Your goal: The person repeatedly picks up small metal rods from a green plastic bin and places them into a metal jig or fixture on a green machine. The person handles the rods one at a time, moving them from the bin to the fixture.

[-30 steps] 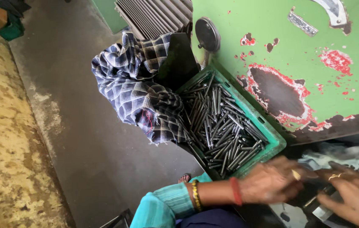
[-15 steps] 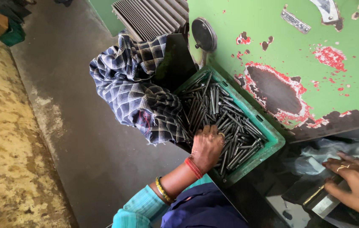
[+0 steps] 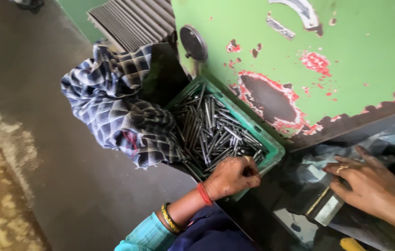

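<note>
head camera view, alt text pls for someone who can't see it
Seen from above, a person's left hand reaches into a green crate full of thin metal rods, while the right hand rests on a metal block on a dark bench. A checked cloth lies beside the crate, below a chipped green machine panel.

A green crate (image 3: pixel 272 148) holds grey metal rods (image 3: pixel 211 132) beside a blue-and-white checked cloth (image 3: pixel 114 107).

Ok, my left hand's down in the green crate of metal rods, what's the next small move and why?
Probably close the left hand on one rod and lift it clear. It sits curled at the near rim of the green crate, on the pile of metal rods, while the right hand rests flat on a metal block at the machine.
</note>
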